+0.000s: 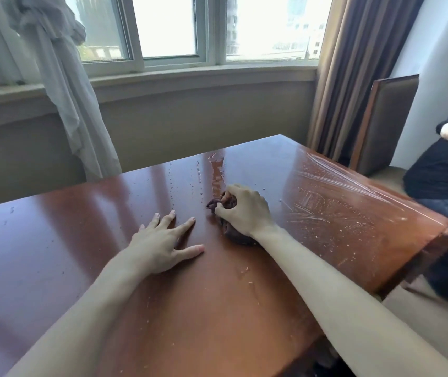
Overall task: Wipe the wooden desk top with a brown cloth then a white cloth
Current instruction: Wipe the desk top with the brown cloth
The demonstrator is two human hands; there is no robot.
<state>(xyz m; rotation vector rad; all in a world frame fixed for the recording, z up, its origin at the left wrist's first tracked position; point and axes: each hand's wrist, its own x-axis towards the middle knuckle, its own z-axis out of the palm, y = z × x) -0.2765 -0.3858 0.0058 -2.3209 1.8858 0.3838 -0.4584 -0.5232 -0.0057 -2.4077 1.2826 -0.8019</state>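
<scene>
Your two bare forearms reach in from the bottom edge across the desk [86, 213], a glossy reddish-brown wooden top that mirrors the window light in pale bands. Near its middle sits the brown cloth [228, 205], bunched into a dark, wrinkled wad lying on the wood, its near part hidden under your wrist. Your right hand [244, 210] covers it from above, fingers curled over the wad and thumb and fingertips pinching a fold at its left side. Your left hand [160, 246] lies just beside it to the left, palm down and flat on the desk, fingers straight and spread, thumb pointing toward the cloth, holding nothing.

Beyond the cloth a wet streak [217, 170] runs toward the far edge, with droplets [187, 186] scattered to its left. Right of your right arm the surface carries whitish smear lines [334, 186] fanning toward the right edge.

Past the desk hang a knotted sheer curtain [62, 77] at left and a brown drape [353, 72] at right, framing the window [174, 28]. A chair back [383, 123] stands by the desk's far right corner, and a person in dark clothing [446, 172] sits at the frame's right edge.
</scene>
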